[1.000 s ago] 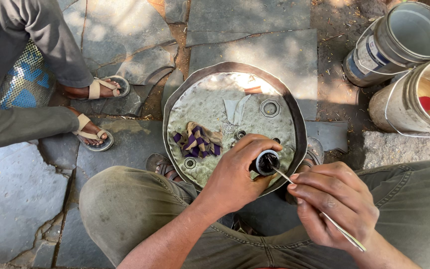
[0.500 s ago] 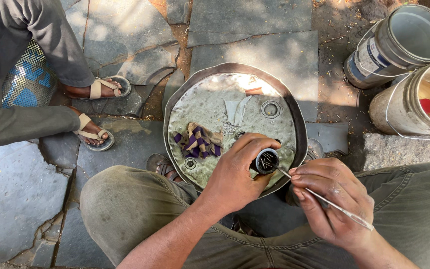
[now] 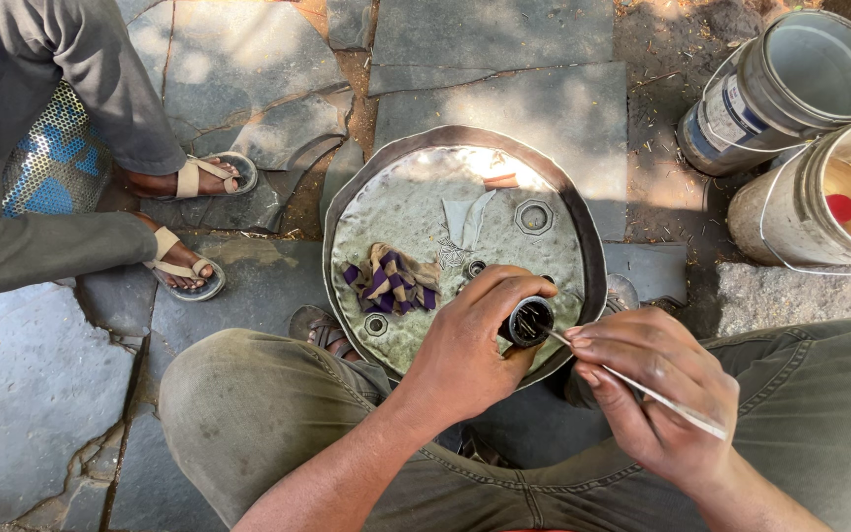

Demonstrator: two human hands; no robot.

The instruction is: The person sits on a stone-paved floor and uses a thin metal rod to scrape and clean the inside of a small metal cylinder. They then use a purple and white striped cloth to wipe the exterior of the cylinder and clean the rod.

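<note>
Our left hand [image 3: 465,345] fingers grip a small black tube [image 3: 529,321]; our right hand [image 3: 657,389] pinches a thin stick [image 3: 642,389] poking into it, above a metal drum lid [image 3: 416,207] on stone paving [image 3: 504,89].

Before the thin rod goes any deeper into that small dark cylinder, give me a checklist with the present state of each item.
1. Left hand wrapped around the small dark cylinder: ok.
2. Cylinder's open end faces up toward the camera: ok.
3. Right hand pinches the thin rod, its tip at the cylinder's mouth: ok.
4. Cylinder held above the round metal tray, so dropped bits would probably land there: ok.
5. Striped cloth lies on the tray, apart from both hands: ok.
6. What is inside the cylinder: cannot tell, too dark.
</note>
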